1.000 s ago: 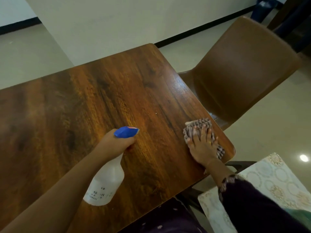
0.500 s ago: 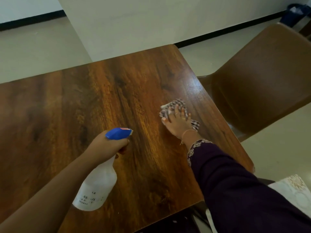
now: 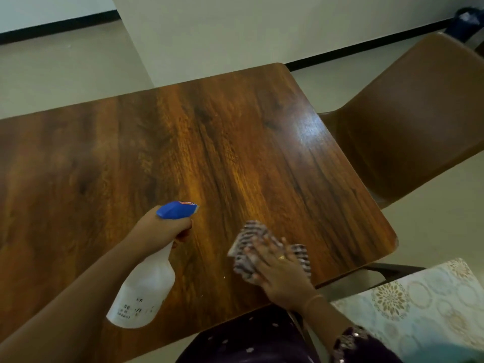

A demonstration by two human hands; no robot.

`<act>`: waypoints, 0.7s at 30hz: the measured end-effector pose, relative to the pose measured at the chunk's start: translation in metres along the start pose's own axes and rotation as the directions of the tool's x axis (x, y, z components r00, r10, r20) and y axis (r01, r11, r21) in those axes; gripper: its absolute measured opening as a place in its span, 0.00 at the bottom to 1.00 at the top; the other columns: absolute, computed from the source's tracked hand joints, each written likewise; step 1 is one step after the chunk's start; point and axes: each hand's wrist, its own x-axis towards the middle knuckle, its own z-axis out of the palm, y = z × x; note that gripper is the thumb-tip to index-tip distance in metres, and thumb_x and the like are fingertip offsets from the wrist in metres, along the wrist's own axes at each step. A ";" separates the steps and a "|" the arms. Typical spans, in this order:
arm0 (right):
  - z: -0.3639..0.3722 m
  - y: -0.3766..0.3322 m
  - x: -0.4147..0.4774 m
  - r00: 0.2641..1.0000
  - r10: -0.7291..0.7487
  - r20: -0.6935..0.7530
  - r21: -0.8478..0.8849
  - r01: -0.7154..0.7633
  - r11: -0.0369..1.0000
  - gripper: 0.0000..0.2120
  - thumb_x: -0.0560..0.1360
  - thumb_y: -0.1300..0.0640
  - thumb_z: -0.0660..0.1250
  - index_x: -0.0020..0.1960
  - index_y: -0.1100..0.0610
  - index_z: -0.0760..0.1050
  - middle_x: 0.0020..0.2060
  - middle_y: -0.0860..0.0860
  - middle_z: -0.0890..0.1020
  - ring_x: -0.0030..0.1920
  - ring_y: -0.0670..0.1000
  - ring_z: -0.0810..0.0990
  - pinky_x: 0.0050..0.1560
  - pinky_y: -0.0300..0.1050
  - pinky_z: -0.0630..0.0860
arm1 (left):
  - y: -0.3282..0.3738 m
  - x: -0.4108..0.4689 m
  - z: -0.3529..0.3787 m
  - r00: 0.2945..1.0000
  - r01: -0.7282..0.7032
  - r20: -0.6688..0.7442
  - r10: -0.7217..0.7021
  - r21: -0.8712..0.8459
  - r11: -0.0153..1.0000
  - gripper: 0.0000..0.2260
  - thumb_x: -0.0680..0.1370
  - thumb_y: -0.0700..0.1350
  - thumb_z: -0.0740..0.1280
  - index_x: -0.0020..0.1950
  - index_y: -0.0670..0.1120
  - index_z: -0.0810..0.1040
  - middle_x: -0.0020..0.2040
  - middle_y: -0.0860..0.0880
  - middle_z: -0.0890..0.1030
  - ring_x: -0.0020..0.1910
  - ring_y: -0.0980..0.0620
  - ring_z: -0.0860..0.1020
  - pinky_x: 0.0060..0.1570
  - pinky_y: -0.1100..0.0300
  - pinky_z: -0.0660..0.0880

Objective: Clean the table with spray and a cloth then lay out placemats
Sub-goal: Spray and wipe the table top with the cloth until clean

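The wooden table (image 3: 235,142) fills the middle of the view. My left hand (image 3: 159,231) grips the neck of a white spray bottle (image 3: 144,294) with a blue trigger head, held tilted just above the table's near side. My right hand (image 3: 277,273) lies flat on a striped cloth (image 3: 248,237) and presses it onto the table near the front right edge. A patterned white and gold placemat (image 3: 419,307) lies off the table at the lower right.
A brown chair (image 3: 419,121) stands close to the table's right side. A white wall or pillar (image 3: 235,30) rises behind the far edge. A dark bin (image 3: 463,22) sits at the top right on the pale floor.
My right hand has slid the cloth from the table's middle right back toward the near edge. The left hand with the bottle has stayed about where it was.
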 end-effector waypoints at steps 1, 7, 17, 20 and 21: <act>-0.003 0.015 -0.009 0.995 0.103 0.010 -0.021 -0.102 0.995 0.28 0.78 0.42 0.51 0.76 0.47 0.57 0.77 0.52 0.58 0.76 0.57 0.54 0.73 0.60 0.46 | -0.006 -0.005 -0.001 1.000 0.005 -0.001 -0.005 -0.001 1.000 0.11 0.76 0.41 0.64 0.46 0.32 0.75 0.37 0.40 0.77 0.36 0.45 0.75 0.39 0.56 0.73; -0.018 0.075 0.010 0.804 0.587 0.100 0.080 -0.594 0.800 0.27 0.80 0.40 0.47 0.77 0.43 0.43 0.77 0.58 0.38 0.76 0.62 0.39 0.72 0.65 0.43 | -0.041 -0.028 -0.001 0.997 0.073 -0.029 -0.074 -0.060 0.996 0.08 0.75 0.42 0.66 0.45 0.36 0.77 0.37 0.39 0.80 0.35 0.48 0.78 0.38 0.58 0.75; -0.027 -0.062 0.109 0.983 0.006 0.184 0.097 -0.024 0.995 0.28 0.80 0.41 0.48 0.77 0.45 0.48 0.78 0.54 0.41 0.77 0.59 0.39 0.71 0.66 0.40 | -0.074 -0.072 -0.017 0.990 0.071 -0.115 -0.085 -0.124 0.990 0.05 0.75 0.40 0.66 0.44 0.38 0.78 0.37 0.42 0.82 0.37 0.46 0.80 0.38 0.57 0.76; -0.015 -0.115 0.093 0.972 -0.157 0.173 0.056 0.149 0.987 0.26 0.81 0.43 0.48 0.77 0.44 0.49 0.78 0.53 0.43 0.77 0.58 0.39 0.72 0.68 0.38 | -0.078 -0.081 -0.024 0.987 0.060 -0.138 -0.078 -0.129 0.990 0.06 0.75 0.40 0.66 0.45 0.37 0.78 0.37 0.40 0.82 0.37 0.45 0.80 0.36 0.59 0.76; -0.010 -0.129 0.083 0.965 -0.205 0.164 0.048 0.200 0.979 0.25 0.81 0.44 0.49 0.77 0.44 0.50 0.78 0.53 0.44 0.77 0.57 0.40 0.71 0.69 0.37 | -0.079 -0.083 -0.025 0.988 0.057 -0.135 -0.075 -0.130 0.990 0.06 0.75 0.40 0.65 0.44 0.37 0.78 0.37 0.40 0.82 0.37 0.46 0.80 0.36 0.59 0.75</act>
